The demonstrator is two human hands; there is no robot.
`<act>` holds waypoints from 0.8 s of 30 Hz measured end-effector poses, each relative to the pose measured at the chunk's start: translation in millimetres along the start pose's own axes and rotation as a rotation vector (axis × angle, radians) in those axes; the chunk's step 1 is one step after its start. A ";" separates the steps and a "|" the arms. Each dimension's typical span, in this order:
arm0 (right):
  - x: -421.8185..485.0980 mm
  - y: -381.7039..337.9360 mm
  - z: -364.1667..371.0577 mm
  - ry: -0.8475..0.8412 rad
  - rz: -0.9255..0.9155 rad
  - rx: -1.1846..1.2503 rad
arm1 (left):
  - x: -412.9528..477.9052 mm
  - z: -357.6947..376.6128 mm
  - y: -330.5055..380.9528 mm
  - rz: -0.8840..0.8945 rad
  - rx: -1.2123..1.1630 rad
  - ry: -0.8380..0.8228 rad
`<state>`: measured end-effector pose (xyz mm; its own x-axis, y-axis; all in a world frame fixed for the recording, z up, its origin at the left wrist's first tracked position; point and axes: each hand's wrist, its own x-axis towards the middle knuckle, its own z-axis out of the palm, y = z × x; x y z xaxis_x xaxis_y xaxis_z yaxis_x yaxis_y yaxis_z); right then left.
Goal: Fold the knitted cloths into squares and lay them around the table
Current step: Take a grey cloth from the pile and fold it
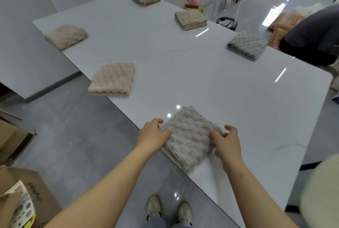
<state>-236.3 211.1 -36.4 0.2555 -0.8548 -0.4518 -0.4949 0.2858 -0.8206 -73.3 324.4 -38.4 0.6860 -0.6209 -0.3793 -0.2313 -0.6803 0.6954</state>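
The folded grey cloth (pixel 190 141) lies between curled left fingers (pixel 158 120) and right fingers (pixel 231 128), thumbs pinching its opposite edges.

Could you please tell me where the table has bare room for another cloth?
The white glossy table is bare down its middle and widest at its right near corner, between the darker grey folded knitted cloth and the pale grey folded knitted cloth. The far right edge is crowded.

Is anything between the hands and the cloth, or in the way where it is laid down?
Nothing visible. The left hand and right hand hold the grey cloth at its sides, and it lies on the table by the near edge. The nearest beige cloth lies well apart.
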 end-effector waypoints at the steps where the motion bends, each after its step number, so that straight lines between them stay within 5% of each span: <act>1: -4.1 3.9 0.8 -0.020 0.026 0.020 | -1.5 1.1 0.9 0.013 0.005 -0.017; 11: -24.0 19.6 7.7 -0.090 0.004 0.022 | -8.3 1.0 -5.2 0.027 0.018 -0.034; 24: -64.5 17.2 46.1 0.188 0.068 0.077 | 22.4 -19.7 -16.8 0.243 0.180 -0.250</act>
<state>-223.0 291.1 -37.5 0.0606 -0.8960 -0.4399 -0.4392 0.3718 -0.8178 -40.5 329.7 -46.6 0.4120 -0.8331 -0.3690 -0.4988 -0.5451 0.6738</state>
